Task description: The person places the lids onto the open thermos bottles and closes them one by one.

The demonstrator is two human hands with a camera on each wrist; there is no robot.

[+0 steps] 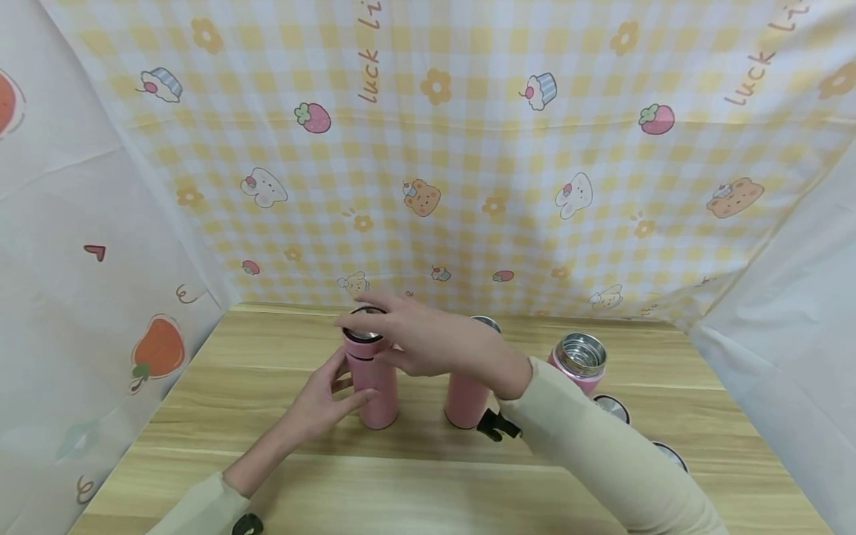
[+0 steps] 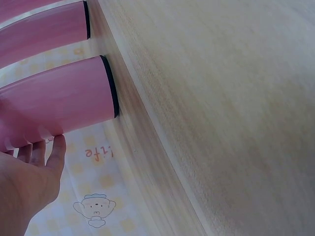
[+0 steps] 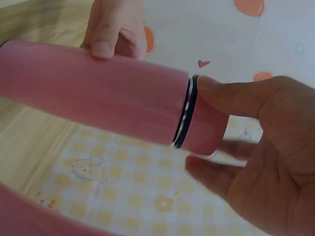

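A pink thermos bottle (image 1: 379, 394) stands upright on the table, the left one of the row. My left hand (image 1: 321, 405) grips its body from the left, thumb across the near side. At the top, my right hand (image 1: 431, 334) holds the pink lid (image 3: 209, 125) between thumb and fingers. A dark ring and a thin silvery line show where lid and body meet in the right wrist view. Just right of it stands a second pink thermos bottle (image 1: 464, 397), partly hidden behind my right hand and forearm.
A third thermos bottle (image 1: 580, 360) stands lidless at the right, its steel mouth showing. Nearby lie two round lids, one (image 1: 611, 408) beside that bottle and another (image 1: 671, 455) partly behind my right sleeve. A checked cloth (image 1: 468, 148) hangs behind the wooden table (image 1: 374, 490).
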